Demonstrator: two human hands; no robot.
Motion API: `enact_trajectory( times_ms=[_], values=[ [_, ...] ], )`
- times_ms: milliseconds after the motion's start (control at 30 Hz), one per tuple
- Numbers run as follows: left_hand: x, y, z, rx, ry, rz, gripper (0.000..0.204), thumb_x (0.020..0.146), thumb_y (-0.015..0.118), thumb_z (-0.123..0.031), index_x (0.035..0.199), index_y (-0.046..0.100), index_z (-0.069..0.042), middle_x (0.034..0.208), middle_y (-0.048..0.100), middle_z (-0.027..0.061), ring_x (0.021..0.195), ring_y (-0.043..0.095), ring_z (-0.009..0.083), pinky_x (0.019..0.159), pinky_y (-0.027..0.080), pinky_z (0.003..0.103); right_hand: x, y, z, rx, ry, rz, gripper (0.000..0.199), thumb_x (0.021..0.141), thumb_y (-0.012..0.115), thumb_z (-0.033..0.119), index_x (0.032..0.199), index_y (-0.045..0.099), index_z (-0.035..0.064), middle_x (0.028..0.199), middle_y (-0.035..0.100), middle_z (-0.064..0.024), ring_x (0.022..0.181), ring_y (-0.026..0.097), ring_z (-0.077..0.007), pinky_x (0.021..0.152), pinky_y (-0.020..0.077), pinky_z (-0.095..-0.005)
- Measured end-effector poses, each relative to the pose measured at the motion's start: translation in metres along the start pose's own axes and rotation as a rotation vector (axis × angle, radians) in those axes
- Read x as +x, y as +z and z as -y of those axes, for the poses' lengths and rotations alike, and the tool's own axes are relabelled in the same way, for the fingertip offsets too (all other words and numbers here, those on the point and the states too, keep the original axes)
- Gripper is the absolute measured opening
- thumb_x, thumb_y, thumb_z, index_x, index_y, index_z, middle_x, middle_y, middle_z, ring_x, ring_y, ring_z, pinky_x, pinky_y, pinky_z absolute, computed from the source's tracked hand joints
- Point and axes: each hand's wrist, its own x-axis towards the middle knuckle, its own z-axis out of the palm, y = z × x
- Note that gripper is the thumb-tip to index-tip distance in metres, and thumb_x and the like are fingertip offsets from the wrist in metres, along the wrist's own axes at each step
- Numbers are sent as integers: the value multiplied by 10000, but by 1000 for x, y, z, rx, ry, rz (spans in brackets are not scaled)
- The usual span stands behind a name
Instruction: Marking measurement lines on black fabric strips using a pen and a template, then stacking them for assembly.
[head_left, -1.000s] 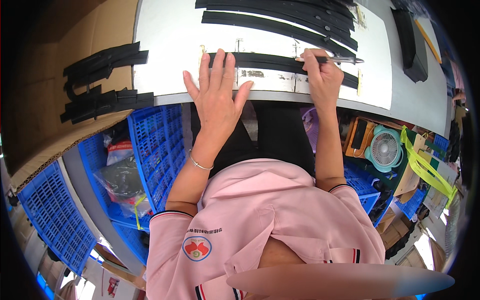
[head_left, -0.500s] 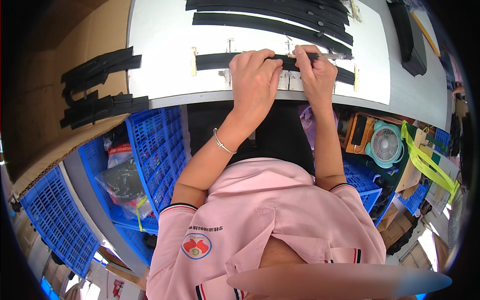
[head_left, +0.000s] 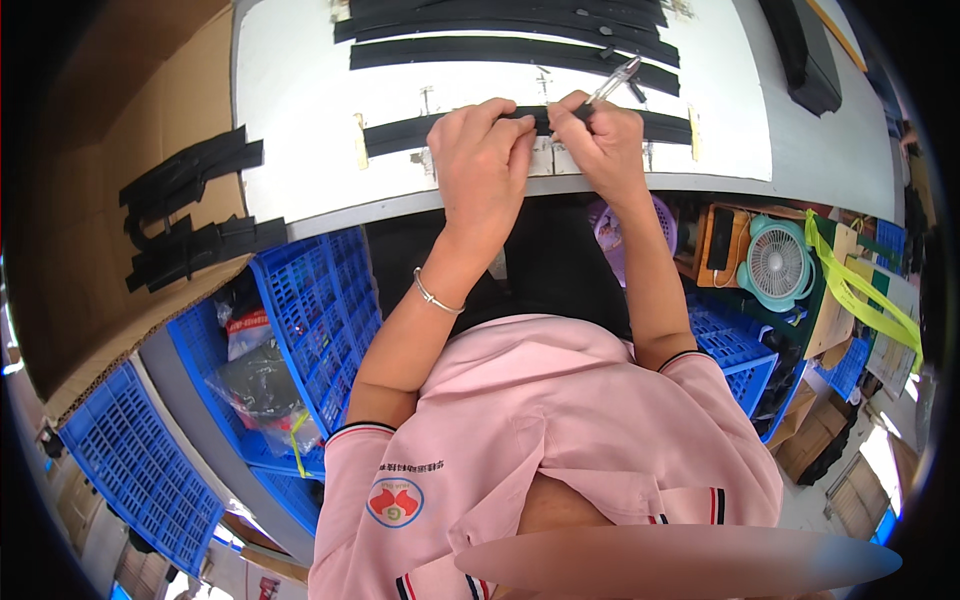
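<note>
A long black strip (head_left: pixel 395 136) lies across the white board (head_left: pixel 300 110) near the table's front edge, between two short tan tape marks. My left hand (head_left: pixel 480 168) bends over its middle, with fingertips and thumb closed together on the strip. Close beside it on the right, my right hand (head_left: pixel 606 150) grips a pen (head_left: pixel 614 82) with a clear barrel, its back end slanting up and away. The pen's tip is hidden by my fingers, near the strip. Farther back lie several more black strips (head_left: pixel 500 55), roughly parallel to the near one.
A cardboard box (head_left: pixel 190 75) stands left of the board, with black strips (head_left: pixel 195 170) draped over its edge. A long black object (head_left: pixel 805 60) lies at the back right. Below the table are blue crates (head_left: pixel 320 300), a purple basket (head_left: pixel 660 225) and a teal fan (head_left: pixel 778 262).
The pen has swung from lying nearly flat to pointing up and away. My right hand has turned with it, and the strip's right end lies straighter. The view has shifted slightly.
</note>
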Motion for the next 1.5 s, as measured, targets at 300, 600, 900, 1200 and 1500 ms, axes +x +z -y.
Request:
enact_trajectory(
  times_ms=[300, 600, 900, 1200, 1500],
  values=[
    [0, -3, 0, 20, 22, 36, 124, 817, 795, -79, 938, 773, -92, 1066, 719, 22, 1014, 623, 218, 954, 409, 368, -5, -81, -14, 121, 224, -313, 199, 1013, 610, 136, 894, 722, 22, 792, 675, 5, 674, 513, -37, 588, 390, -212],
    [14, 32, -33, -103, 54, 99, 118, 811, 771, -79, 926, 749, -68, 1062, 687, 46, 1047, 599, 259, 952, 412, 419, -10, -90, -35, 46, 210, -248, 226, 1015, 627, 168, 882, 711, 6, 720, 636, 0, 653, 521, -41, 591, 406, -216],
    [24, 75, -56, -164, 181, 156, 118, 775, 782, -44, 889, 754, -36, 1020, 678, 51, 997, 587, 246, 938, 422, 409, -8, -92, -31, 40, 247, -186, 206, 993, 653, 147, 905, 722, -26, 719, 675, -13, 642, 549, -36, 577, 444, -214],
    [23, 75, -56, -126, 163, 153, 111, 798, 797, -88, 907, 779, -83, 1014, 707, 0, 992, 610, 216, 911, 426, 356, -12, -88, -35, 46, 184, -211, 220, 993, 646, 155, 866, 718, -11, 705, 658, -6, 606, 529, -38, 546, 413, -224],
    [22, 79, -54, -143, 170, 138, 110, 800, 798, -100, 907, 776, -89, 1021, 706, -8, 994, 609, 216, 914, 423, 360, -13, -98, -38, 3, 169, -116, 219, 950, 676, 153, 806, 713, -7, 598, 618, -17, 546, 497, -53, 515, 402, -245]
  ],
)
